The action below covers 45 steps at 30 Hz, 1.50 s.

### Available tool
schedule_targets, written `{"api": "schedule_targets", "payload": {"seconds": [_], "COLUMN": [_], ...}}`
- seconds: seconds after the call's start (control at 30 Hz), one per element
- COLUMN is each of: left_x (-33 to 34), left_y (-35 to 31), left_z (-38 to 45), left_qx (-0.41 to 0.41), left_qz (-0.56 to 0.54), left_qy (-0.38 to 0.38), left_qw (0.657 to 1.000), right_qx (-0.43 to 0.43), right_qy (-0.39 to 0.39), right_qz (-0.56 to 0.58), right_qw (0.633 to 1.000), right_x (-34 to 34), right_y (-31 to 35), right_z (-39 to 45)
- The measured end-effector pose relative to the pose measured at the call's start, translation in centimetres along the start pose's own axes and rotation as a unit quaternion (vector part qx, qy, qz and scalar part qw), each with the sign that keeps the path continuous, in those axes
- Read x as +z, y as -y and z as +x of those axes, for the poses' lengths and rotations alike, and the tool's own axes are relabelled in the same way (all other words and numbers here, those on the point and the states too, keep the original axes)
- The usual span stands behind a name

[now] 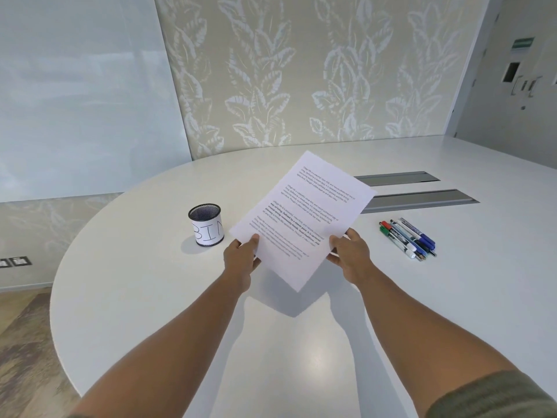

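A white printed sheet of paper (304,215) is held up above the white round table (150,297), turned at an angle. My left hand (241,257) pinches its lower left edge, thumb on top. My right hand (349,254) grips its lower right edge, thumb on the printed side. The sheet casts a shadow on the table below it.
A black mesh cup (206,224) with a white label reading "BIN" stands on the table left of the sheet. Several markers and pens (407,238) lie in a bunch to the right. Two grey cable slots (419,200) sit in the tabletop behind the paper.
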State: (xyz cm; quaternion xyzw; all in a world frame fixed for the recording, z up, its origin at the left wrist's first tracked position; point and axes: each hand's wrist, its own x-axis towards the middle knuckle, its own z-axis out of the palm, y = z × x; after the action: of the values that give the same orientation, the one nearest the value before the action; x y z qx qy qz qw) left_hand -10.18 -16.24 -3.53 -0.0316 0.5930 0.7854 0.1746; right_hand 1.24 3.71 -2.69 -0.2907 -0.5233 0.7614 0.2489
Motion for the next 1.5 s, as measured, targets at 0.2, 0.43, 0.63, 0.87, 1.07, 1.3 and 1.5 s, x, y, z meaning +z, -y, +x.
{"api": "schedule_targets", "payload": {"seconds": [0.2, 0.43, 0.63, 0.87, 1.07, 1.3, 1.5], "left_x": [0.4, 2.3, 5.0, 7.1, 8.0, 8.5, 10.7], "left_y": [-1.5, -2.3, -1.7, 0.1, 2.4, 2.8, 3.1], "left_z": [0.9, 2.0, 2.3, 2.8, 4.5, 6.6, 7.6], "left_qx": [0.011, 0.009, 0.012, -0.018, -0.018, 0.055, -0.055], "left_qz": [0.009, 0.083, 0.127, 0.153, 0.213, 0.282, 0.237], "left_qy": [0.015, 0.095, 0.137, 0.140, 0.081, -0.030, -0.043], "left_qw": [1.000, 0.992, 0.982, 0.978, 0.974, 0.957, 0.969], "right_qx": [-0.012, -0.025, -0.025, -0.047, -0.030, -0.013, -0.003], "right_qy": [-0.019, -0.051, -0.055, -0.098, -0.132, -0.142, -0.150], "right_qz": [-0.050, -0.139, -0.174, -0.223, -0.264, -0.303, -0.304], "right_qw": [0.998, 0.989, 0.983, 0.969, 0.955, 0.942, 0.941], "right_x": [-2.5, -4.8, -6.5, -8.6, -10.2, -11.4, -11.8], "right_y": [1.6, 2.9, 3.1, 3.0, 2.8, 2.2, 1.6], "right_z": [0.7, 1.1, 1.2, 2.0, 2.6, 3.3, 4.1]}}
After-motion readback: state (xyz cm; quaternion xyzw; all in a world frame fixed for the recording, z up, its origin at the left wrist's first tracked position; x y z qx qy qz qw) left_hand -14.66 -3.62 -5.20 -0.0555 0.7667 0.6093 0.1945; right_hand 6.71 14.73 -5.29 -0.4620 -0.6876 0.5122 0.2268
